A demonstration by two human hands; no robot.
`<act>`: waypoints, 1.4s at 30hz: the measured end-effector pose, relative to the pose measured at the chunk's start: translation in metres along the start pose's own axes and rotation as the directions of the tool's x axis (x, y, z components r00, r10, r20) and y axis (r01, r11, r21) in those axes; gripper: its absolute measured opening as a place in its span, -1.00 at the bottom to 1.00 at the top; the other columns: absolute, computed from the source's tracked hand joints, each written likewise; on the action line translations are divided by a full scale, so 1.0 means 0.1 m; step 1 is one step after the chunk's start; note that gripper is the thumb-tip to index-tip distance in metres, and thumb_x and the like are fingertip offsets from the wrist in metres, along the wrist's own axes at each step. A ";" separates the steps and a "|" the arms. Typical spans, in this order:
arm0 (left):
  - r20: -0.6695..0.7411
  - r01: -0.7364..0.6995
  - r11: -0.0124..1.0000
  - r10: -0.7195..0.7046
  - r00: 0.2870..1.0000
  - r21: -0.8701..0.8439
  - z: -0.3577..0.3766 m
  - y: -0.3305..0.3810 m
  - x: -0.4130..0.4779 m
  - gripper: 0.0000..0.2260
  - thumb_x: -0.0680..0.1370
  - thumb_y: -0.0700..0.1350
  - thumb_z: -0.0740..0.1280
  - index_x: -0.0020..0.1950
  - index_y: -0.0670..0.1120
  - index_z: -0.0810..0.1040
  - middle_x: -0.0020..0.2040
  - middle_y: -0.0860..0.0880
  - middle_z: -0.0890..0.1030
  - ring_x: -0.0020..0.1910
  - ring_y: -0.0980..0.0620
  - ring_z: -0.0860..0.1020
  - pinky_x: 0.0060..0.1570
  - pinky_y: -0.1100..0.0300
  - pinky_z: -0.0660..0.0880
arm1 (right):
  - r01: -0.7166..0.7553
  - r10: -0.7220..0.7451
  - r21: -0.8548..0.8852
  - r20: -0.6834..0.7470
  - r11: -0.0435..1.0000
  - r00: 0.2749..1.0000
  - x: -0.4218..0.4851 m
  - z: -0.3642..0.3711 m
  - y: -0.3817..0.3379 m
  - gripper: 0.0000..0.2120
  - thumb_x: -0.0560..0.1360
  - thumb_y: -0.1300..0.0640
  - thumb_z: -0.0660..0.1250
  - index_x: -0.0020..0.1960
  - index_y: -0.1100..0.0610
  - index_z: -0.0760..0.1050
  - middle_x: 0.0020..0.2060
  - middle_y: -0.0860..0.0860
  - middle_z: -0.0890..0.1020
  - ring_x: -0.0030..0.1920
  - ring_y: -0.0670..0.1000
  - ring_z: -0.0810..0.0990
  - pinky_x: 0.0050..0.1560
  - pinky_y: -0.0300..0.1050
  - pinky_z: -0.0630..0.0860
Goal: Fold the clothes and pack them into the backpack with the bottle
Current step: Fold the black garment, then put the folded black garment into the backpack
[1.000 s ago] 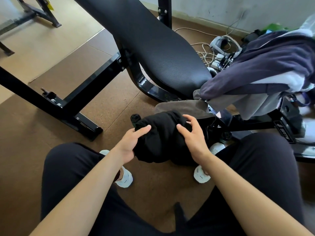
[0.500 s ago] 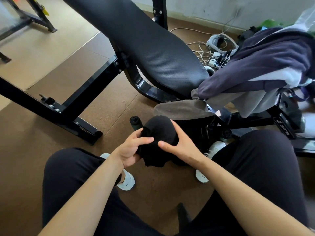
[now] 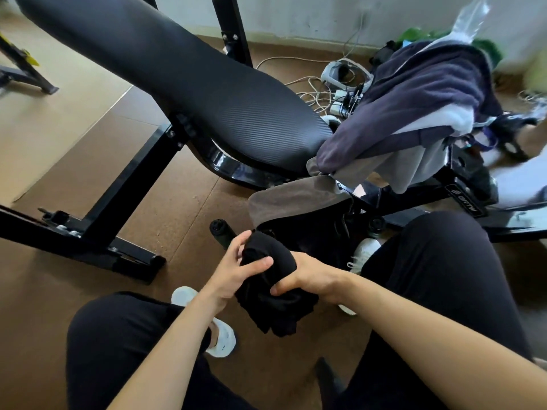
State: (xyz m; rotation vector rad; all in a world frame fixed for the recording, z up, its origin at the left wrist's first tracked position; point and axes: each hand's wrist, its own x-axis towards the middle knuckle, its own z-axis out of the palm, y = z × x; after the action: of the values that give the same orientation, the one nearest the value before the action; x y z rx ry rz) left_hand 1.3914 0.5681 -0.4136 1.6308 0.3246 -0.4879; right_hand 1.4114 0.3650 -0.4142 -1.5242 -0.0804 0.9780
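Observation:
A rolled black garment (image 3: 275, 294) hangs between my knees. My left hand (image 3: 236, 270) grips its upper left side, thumb across the front. Over its right side my right hand (image 3: 307, 281) curls, wrapping the roll. Just behind it sits the dark backpack (image 3: 313, 235), mostly in shadow under the bench. A black bottle (image 3: 220, 232) stands at the backpack's left edge, only its top showing. More clothes lie piled on the bench seat at the right: a navy garment (image 3: 414, 108) over a light grey one (image 3: 393, 170), with a brown piece (image 3: 290, 199) drooping over the backpack.
A black weight bench (image 3: 189, 78) slants across the view, its steel frame (image 3: 124, 202) on the cork floor at left. Cables and chargers (image 3: 340, 96) lie tangled by the wall. My white shoes (image 3: 219, 338) flank the garment.
The black garment has been rolled tighter and turned more upright. Both hands closed round it, and it came nearer to me, off the backpack.

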 end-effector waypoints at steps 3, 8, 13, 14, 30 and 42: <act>0.167 0.162 0.984 -0.149 0.975 -0.068 0.14 0.03 -0.03 -0.32 0.26 0.20 0.61 0.30 -0.03 0.57 0.15 -0.09 0.71 0.18 -0.08 0.67 0.25 -0.06 0.56 | -0.002 0.002 0.018 0.033 1.000 0.999 -0.04 -0.02 -0.02 -0.51 0.36 0.35 0.51 0.26 0.12 0.55 0.13 0.14 0.70 0.15 0.16 0.68 0.24 0.11 0.59; 0.014 0.223 0.974 -0.224 0.975 0.023 0.22 -0.08 0.15 -0.56 0.39 0.12 0.60 0.18 -0.03 0.66 0.07 -0.06 0.74 0.04 -0.04 0.71 0.13 -0.03 0.62 | -0.171 0.143 -0.123 -0.208 0.978 0.967 -0.01 -0.06 0.19 -0.39 0.37 0.00 0.62 0.26 0.16 0.40 0.07 0.05 0.60 0.04 -0.01 0.63 0.01 -0.10 0.62; -0.242 0.215 0.897 -0.127 0.962 0.387 0.18 -0.19 0.36 -0.42 0.40 0.25 0.54 0.32 0.05 0.51 0.25 0.03 0.61 0.25 -0.09 0.56 0.22 -0.07 0.53 | -0.328 0.124 -0.551 -0.375 0.767 0.919 0.01 -0.47 0.53 -0.55 0.54 -0.23 0.37 0.23 0.08 0.51 0.11 0.02 0.50 0.14 0.02 0.54 0.15 -0.11 0.49; -0.242 0.220 0.900 -0.134 0.961 0.376 0.17 -0.18 0.39 -0.42 0.41 0.24 0.53 0.34 0.04 0.49 0.27 0.02 0.59 0.27 -0.10 0.54 0.22 -0.07 0.52 | -0.352 0.152 -0.576 -0.366 0.738 0.918 0.03 -0.61 0.56 -0.57 0.55 -0.20 0.36 0.26 0.08 0.52 0.13 0.02 0.50 0.17 0.03 0.54 0.17 -0.10 0.48; -0.330 0.314 0.928 -0.239 0.913 0.198 0.23 -0.31 0.87 -0.36 0.44 0.11 0.56 0.45 0.07 0.39 0.34 0.07 0.53 0.32 -0.05 0.52 0.32 -0.11 0.49 | -0.195 -0.234 -0.716 -0.453 0.671 0.860 1.24 -1.84 0.47 -0.27 0.49 -0.02 0.47 0.56 0.01 0.23 0.31 0.08 0.46 0.19 0.13 0.56 0.22 0.06 0.52; -0.182 0.469 0.872 -0.488 0.854 -0.141 0.66 -0.74 1.70 -0.31 0.49 0.02 0.55 0.52 -0.03 0.28 0.37 0.02 0.49 0.29 -0.05 0.51 0.24 0.01 0.48 | -0.074 -0.469 -0.880 -0.320 0.470 0.823 1.47 -2.19 -0.20 -0.49 0.49 0.20 0.28 0.45 0.06 0.47 0.14 0.20 0.62 0.13 0.26 0.59 0.08 0.08 0.54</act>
State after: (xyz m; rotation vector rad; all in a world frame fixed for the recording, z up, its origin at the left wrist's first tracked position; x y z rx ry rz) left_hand 1.4953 0.4993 -0.5658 1.5088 0.9189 -0.6636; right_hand 1.6471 0.2812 -0.5007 -2.6334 -0.4227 0.2011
